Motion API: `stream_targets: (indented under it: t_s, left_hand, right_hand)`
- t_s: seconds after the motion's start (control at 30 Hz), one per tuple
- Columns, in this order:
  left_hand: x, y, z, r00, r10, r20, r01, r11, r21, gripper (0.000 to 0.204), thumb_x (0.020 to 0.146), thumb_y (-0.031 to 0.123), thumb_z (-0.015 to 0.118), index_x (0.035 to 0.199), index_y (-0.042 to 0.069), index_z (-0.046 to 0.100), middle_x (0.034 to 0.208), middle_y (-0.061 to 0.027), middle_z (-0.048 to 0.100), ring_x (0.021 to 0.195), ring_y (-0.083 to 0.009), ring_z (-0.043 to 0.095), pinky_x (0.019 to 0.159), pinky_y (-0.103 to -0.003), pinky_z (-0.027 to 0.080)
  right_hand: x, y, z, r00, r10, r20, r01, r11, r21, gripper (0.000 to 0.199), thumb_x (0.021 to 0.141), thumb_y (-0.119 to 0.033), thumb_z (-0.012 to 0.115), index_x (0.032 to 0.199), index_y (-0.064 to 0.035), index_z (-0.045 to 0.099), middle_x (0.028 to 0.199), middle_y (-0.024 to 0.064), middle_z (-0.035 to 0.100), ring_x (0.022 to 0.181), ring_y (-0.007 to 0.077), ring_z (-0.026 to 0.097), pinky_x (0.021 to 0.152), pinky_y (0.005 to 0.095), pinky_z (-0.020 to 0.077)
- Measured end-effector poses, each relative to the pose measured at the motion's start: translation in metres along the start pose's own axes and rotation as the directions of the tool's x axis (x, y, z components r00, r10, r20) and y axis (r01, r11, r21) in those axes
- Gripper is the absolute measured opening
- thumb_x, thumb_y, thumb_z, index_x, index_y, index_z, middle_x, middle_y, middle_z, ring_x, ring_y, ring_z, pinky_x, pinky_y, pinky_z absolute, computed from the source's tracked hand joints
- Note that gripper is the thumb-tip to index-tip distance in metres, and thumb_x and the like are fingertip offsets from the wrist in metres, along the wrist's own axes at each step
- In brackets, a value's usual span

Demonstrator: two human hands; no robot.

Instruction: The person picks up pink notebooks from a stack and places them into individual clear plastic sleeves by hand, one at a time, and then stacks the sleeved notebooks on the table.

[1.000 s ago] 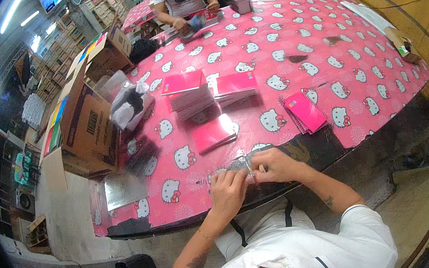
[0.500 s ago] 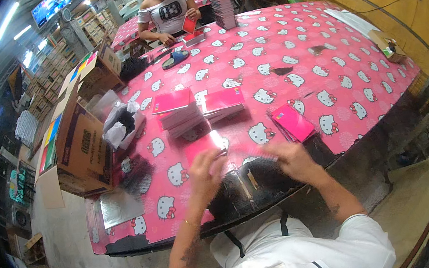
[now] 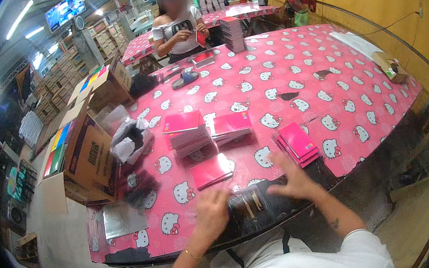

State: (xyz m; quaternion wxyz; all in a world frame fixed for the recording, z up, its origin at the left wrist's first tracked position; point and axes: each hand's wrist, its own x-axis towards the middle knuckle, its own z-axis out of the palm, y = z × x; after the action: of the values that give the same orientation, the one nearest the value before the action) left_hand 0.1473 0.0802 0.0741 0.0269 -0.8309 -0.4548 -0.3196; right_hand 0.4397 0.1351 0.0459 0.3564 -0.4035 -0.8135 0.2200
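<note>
My left hand (image 3: 212,212) is over the near table edge with its fingers curled in; whether anything is inside them is hidden. To its right my right hand (image 3: 292,180) has its fingers spread, with nothing in them. Just beyond that hand lies a small pile of pink spiral notebooks (image 3: 298,142). A thin pair of pink notebooks (image 3: 212,170) rests past my left fingers. Farther back stand a taller stack of pink notebooks (image 3: 183,123) and a lower stack (image 3: 231,123) beside it.
Open cardboard boxes (image 3: 88,159) line the left side, next to a plastic bag (image 3: 130,141). A silver sheet (image 3: 124,219) lies at the near left corner. Across the table (image 3: 294,77), a co-worker (image 3: 179,27) holds a red notebook near a sandal (image 3: 184,79) and a tall stack (image 3: 233,35).
The pink item blurred between my hands is gone from them, and the right-hand pile looks fuller. My right hand has opened; my left has drawn nearer. The co-worker has raised the red notebook.
</note>
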Motion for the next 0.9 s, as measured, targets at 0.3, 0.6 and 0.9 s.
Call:
stream_targets:
  t_s: [0.3, 0.6, 0.9]
  left_hand:
    - [-0.066, 0.025, 0.067, 0.889, -0.455, -0.05, 0.402, 0.829, -0.388, 0.043, 0.079, 0.005, 0.072, 0.121, 0.012, 0.064, 0.134, -0.0222, 0.042, 0.123, -0.0384, 0.046, 0.102, -0.043, 0.041]
    - [-0.09, -0.224, -0.008, 0.841, -0.457, -0.289, 0.541, 0.7, 0.466, 0.04, 0.083, 0.01, 0.058, 0.122, 0.0, 0.06, 0.106, -0.0201, 0.059, 0.1, -0.0353, 0.056, 0.092, -0.046, 0.044]
    - [-0.068, -0.195, -0.01, 0.905, -0.25, -0.343, 0.41, 0.728, 0.55, 0.037, 0.088, 0.009, 0.056, 0.124, 0.003, 0.056, 0.099, -0.0133, 0.056, 0.089, -0.0304, 0.056, 0.076, -0.044, 0.047]
  right_hand:
    - [-0.024, -0.048, 0.108, 0.974, 0.224, -0.042, -0.158, 0.795, 0.585, 0.026, 0.086, 0.0, 0.067, 0.11, -0.0029, 0.06, 0.102, 0.0067, 0.067, 0.092, 0.0127, 0.064, 0.079, 0.0279, 0.0533]
    - [-0.032, -0.033, 0.105, 0.968, 0.241, -0.066, -0.121, 0.683, 0.72, 0.023, 0.085, 0.0, 0.071, 0.106, -0.0033, 0.064, 0.096, 0.008, 0.071, 0.082, 0.0108, 0.066, 0.072, 0.0267, 0.0537]
    - [-0.024, -0.031, 0.093, 0.977, 0.138, 0.163, -0.212, 0.721, 0.66, 0.029, 0.087, 0.002, 0.069, 0.115, -0.0026, 0.069, 0.088, 0.0025, 0.067, 0.074, 0.0081, 0.062, 0.068, 0.0245, 0.0504]
